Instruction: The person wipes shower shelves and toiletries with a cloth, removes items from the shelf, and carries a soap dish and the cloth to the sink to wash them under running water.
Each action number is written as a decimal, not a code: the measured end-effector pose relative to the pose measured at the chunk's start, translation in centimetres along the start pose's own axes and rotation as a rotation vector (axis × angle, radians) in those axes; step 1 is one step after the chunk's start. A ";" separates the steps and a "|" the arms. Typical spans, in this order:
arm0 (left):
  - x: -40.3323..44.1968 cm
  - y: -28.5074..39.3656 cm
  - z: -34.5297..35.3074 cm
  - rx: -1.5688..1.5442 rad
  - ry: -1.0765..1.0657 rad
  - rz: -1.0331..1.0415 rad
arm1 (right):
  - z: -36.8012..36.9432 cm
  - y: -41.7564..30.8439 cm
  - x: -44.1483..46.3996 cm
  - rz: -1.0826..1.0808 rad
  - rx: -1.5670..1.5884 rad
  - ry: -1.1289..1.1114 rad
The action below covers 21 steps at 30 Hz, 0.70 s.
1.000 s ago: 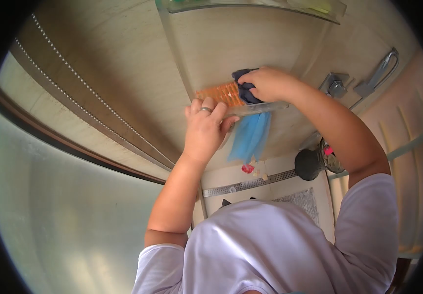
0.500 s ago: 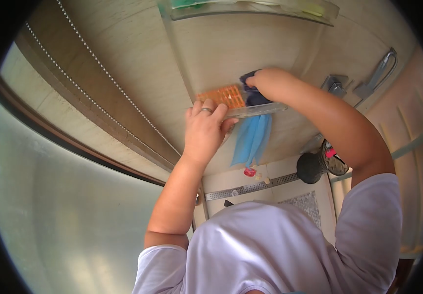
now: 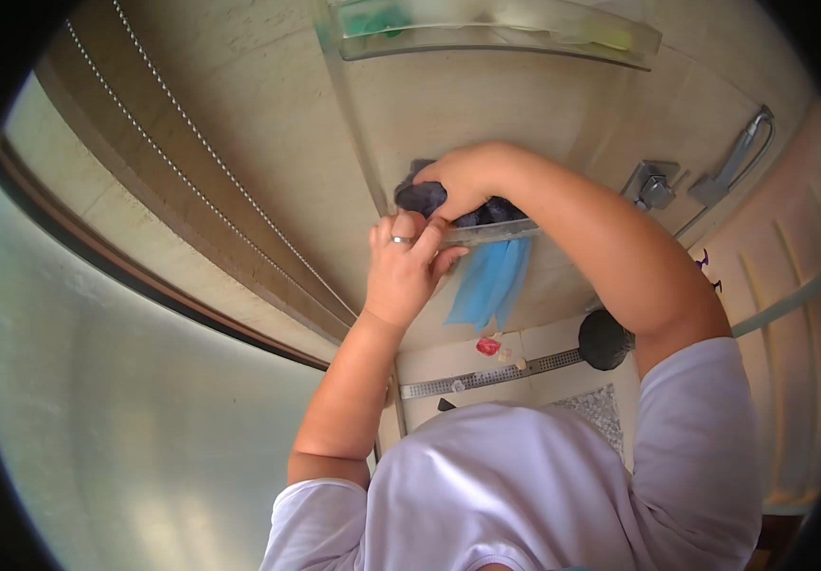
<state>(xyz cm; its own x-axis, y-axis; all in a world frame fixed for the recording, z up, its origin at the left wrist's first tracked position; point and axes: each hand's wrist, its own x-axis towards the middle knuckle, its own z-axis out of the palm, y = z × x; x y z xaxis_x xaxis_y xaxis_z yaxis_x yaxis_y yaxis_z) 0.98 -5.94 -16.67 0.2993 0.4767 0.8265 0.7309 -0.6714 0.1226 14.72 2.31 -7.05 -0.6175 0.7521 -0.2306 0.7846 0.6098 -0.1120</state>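
My right hand (image 3: 460, 183) presses a bunched dark cloth (image 3: 420, 198) onto the left end of a clear wall shelf (image 3: 491, 231). Its fingers are curled over the cloth, and some fingertips are hidden. At the shelf's front left corner, my left hand (image 3: 401, 266), with a ring on one finger, grips the edge, thumb below and fingers above. The two hands are almost touching. Beneath the shelf hangs a blue mesh strip (image 3: 489, 284). The cloth and my right hand cover the spot where an orange slotted mat lay.
Higher up is another clear shelf (image 3: 496, 40) holding green and pale items. A metal tap (image 3: 653, 186) and hand shower (image 3: 739, 147) are on the right. Bead chains (image 3: 196, 143) hang at left by a frosted panel (image 3: 144, 400). A dark round object (image 3: 605, 340) is near the floor drain (image 3: 468, 381).
My right hand has moved left along the shelf with the dark cloth, which now covers the orange mat. My left hand stays on the shelf edge.
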 end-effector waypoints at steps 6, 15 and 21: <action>-1.0 0.1 0.7 0.037 0.043 -0.021 | 0.2 1.8 -0.1 -0.054 0.162 0.033; -1.5 -1.4 1.8 -0.042 0.127 -0.052 | -3.7 0.5 -5.3 0.078 0.173 0.337; 0.3 0.7 0.2 -0.508 0.207 -0.395 | -6.0 -0.4 -9.2 -0.089 0.325 0.643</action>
<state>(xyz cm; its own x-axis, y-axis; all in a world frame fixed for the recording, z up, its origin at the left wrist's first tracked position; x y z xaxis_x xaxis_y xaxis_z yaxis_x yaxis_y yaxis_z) 1.67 -6.19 -16.44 -0.0916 0.6569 0.7484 0.3671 -0.6764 0.6386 19.77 -3.30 0.96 -0.5122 0.7623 0.3957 0.6450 0.6456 -0.4088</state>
